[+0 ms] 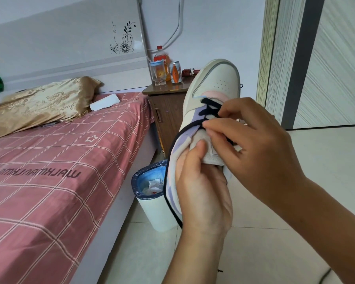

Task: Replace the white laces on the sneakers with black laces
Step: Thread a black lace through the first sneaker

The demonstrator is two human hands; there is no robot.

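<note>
Your two bare hands and forearms, seen from above.
Your left hand (201,193) and right hand (252,144) wear no gloves, rings or watch; no sleeves reach your forearms.

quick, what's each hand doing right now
Left hand: grips the sneaker at its tongue end, thumb pressed on the tongue.
Right hand: fingertips pinch the black lace at the eyelets.

Setting: a home bedroom. Shown by: bed (49,181) under a pink checked sheet, gold satin pillow (41,103), wooden bedside cabinet (164,111) carrying drinks, lined waste bin (154,203) on the tiled floor (254,253).
</note>
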